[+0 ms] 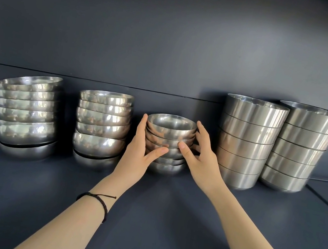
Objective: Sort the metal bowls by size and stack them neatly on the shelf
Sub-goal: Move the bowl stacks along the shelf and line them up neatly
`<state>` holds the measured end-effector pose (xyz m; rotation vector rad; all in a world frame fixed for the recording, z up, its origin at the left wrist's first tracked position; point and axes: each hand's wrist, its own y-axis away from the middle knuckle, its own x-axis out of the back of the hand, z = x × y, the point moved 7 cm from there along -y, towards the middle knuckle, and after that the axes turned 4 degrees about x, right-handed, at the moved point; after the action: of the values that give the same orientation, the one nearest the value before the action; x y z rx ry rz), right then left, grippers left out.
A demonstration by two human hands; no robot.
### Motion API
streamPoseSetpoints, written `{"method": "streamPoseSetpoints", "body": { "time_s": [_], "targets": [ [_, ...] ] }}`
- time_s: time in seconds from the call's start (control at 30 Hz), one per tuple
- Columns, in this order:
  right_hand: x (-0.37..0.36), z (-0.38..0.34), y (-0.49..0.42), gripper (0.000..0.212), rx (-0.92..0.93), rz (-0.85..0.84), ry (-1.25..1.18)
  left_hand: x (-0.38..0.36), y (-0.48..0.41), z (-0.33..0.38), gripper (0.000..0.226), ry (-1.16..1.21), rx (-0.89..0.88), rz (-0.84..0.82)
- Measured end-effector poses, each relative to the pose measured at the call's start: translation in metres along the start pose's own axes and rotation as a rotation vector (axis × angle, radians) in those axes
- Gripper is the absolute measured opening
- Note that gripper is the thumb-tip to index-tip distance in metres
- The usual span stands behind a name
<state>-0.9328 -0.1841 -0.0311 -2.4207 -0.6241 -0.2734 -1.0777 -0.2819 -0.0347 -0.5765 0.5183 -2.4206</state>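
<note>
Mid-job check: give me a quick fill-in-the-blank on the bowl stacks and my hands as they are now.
The shelf holds ___ stacks of bowls.
The left hand and right hand grip the small-bowl stack, the ___ one in the row.
The black bracelet sits on the ___ wrist.
The two straight-sided stacks stand at the row's ___ end.
Missing words: five; middle; left; right.

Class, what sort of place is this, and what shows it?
Probably a kitchen or canteen storage shelf: the dark shelf carries rounded bowl stacks and straight-sided bowl stacks, and the left hand and right hand grip the small middle stack.
</note>
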Motion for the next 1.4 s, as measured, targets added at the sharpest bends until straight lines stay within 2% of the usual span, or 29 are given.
{"method": "streamPoseSetpoints", "body": {
  "time_s": [0.23,0.5,0.63,0.8,0.97,1.1,1.23,1.3,1.4],
  "targets": [
    [0.001,-0.002,0.0,0.072,-0.007,-0.01,-0.062,0.001,0.0,0.002,0.092,-0.014,0.001,0.018],
    [-0.001,-0.002,0.005,0.114,0.008,-0.179,-0.055,0.001,0.0,-0.004,0.115,0.0,0.062,-0.025],
    [-0.006,0.001,0.005,0.119,0.021,-0.236,-0.047,0.002,0.0,-0.003,0.112,-0.008,0.051,-0.029],
    [-0.008,-0.001,0.008,0.126,0.026,-0.242,-0.042,-0.006,0.012,-0.011,0.117,-0.015,0.092,-0.112],
    [-0.005,-0.001,0.008,0.129,0.025,-0.24,-0.035,-0.012,0.013,-0.017,0.113,-0.023,0.131,-0.09],
    [0.002,-0.001,0.004,0.132,0.018,-0.228,0.0,-0.021,0.014,-0.015,0.112,-0.051,0.155,-0.133],
    [0.009,-0.003,0.001,0.125,-0.004,-0.237,0.079,-0.01,0.025,-0.004,0.107,-0.186,0.21,-0.155],
    [0.014,-0.006,0.002,0.117,-0.006,-0.228,0.136,0.004,0.038,0.006,0.098,-0.362,0.228,-0.139],
    [0.024,-0.011,0.007,0.106,-0.055,-0.177,0.233,0.029,0.059,0.028,0.075,-0.665,0.156,-0.138]
  ]
}}
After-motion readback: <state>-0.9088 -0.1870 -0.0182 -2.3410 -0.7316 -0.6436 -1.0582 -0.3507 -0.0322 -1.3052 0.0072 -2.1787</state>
